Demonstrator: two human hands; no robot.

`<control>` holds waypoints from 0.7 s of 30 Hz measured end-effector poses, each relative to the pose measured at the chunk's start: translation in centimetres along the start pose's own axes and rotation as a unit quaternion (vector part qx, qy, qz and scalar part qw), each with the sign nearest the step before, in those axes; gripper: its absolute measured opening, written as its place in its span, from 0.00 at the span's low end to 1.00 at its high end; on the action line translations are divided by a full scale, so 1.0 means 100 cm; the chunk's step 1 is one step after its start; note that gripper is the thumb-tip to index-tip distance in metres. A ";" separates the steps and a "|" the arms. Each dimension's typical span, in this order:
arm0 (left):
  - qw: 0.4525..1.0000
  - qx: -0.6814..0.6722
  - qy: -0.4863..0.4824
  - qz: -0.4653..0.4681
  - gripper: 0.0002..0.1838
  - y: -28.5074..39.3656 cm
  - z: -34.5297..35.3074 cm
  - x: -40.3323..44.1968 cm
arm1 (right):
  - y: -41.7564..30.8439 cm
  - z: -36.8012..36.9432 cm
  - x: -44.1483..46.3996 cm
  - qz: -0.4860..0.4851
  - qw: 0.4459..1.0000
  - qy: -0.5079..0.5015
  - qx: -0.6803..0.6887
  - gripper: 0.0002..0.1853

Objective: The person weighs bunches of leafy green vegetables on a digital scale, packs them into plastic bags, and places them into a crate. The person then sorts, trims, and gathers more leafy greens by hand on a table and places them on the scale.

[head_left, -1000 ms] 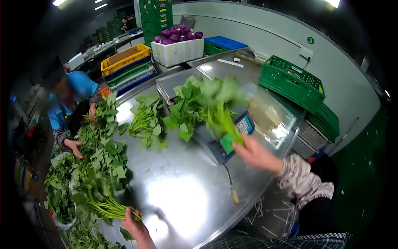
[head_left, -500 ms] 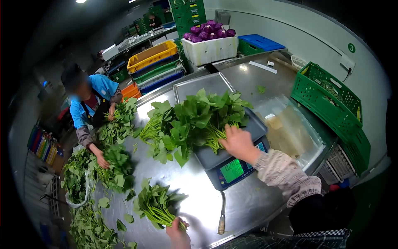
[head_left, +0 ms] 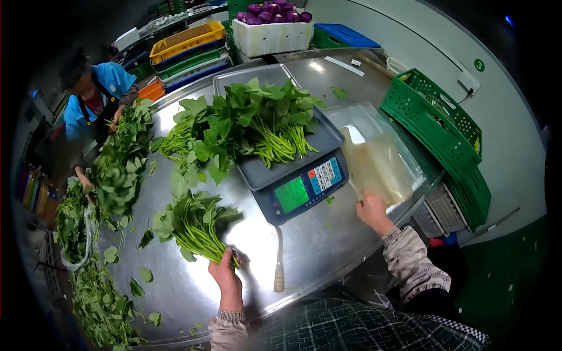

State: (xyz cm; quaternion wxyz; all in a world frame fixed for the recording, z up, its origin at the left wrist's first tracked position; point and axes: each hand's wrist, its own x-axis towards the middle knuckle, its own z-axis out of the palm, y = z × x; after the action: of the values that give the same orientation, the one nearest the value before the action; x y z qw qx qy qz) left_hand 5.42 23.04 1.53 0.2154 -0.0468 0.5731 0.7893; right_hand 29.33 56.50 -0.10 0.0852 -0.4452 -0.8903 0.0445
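At the far left, we saw a co-worker in a bright blue top (head_left: 122, 78) handling heaped leafy green stems (head_left: 120, 169). Nearer, over the shiny metal table (head_left: 328, 251), we had a bunch of slender-stemmed green leaves (head_left: 196, 231), our left hand (head_left: 225, 274) clamped on its stems. Farther right, leafy green bundles (head_left: 272, 131) lay on a grey digital scale (head_left: 313, 184). Our right hand (head_left: 373, 212), well apart, was beside clear plastic bags (head_left: 383, 164); we could not tell whether it gripped them.

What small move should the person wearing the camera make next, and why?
Probably pinch the near edge of the clear plastic with the right hand: it is right by that edge, greens lie on the scale, and the left hand holds another bunch.
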 end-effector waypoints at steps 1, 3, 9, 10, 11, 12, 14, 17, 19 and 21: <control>1.000 -0.002 -0.006 -0.005 0.05 -0.002 -0.001 0.001 | -0.011 -0.009 -0.012 -0.001 1.000 -0.024 -0.001 0.15; 0.999 -0.019 -0.016 -0.032 0.06 -0.007 -0.001 0.000 | -0.023 -0.019 -0.024 -0.058 0.993 -0.098 -0.004 0.19; 0.976 -0.115 -0.093 -0.158 0.13 -0.042 -0.002 -0.020 | -0.137 -0.059 -0.014 -0.182 0.949 -0.191 0.174 0.29; 0.977 -0.105 -0.080 -0.168 0.15 -0.041 0.009 -0.029 | -0.164 -0.051 -0.018 -0.228 0.904 -0.251 0.259 0.25; 0.976 -0.113 -0.062 -0.175 0.15 -0.043 0.020 -0.033 | -0.187 -0.044 -0.025 -0.267 0.848 -0.306 0.340 0.21; 0.979 -0.105 -0.058 -0.167 0.14 -0.040 0.030 -0.038 | -0.199 -0.028 -0.031 -0.268 0.809 -0.357 0.381 0.19; 0.983 -0.097 -0.066 -0.139 0.14 -0.035 0.039 -0.043 | -0.206 -0.011 -0.031 -0.221 0.729 -0.465 0.451 0.13; 0.978 -0.140 -0.036 -0.150 0.13 -0.023 0.055 -0.054 | -0.189 -0.018 -0.022 -0.119 0.672 -0.531 0.503 0.11; 0.975 -0.169 -0.013 -0.147 0.12 -0.024 0.059 -0.054 | -0.171 -0.015 -0.017 -0.081 0.646 -0.541 0.532 0.09; 0.973 -0.187 0.001 -0.135 0.09 -0.029 0.055 -0.050 | -0.155 -0.020 -0.012 -0.028 0.621 -0.537 0.570 0.08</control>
State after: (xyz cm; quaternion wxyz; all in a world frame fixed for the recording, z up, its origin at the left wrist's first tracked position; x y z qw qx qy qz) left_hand 12.07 27.46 2.46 0.3065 -0.1641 0.4044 0.8459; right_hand 18.20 46.24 4.15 -0.1698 -0.1789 -0.5862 0.7717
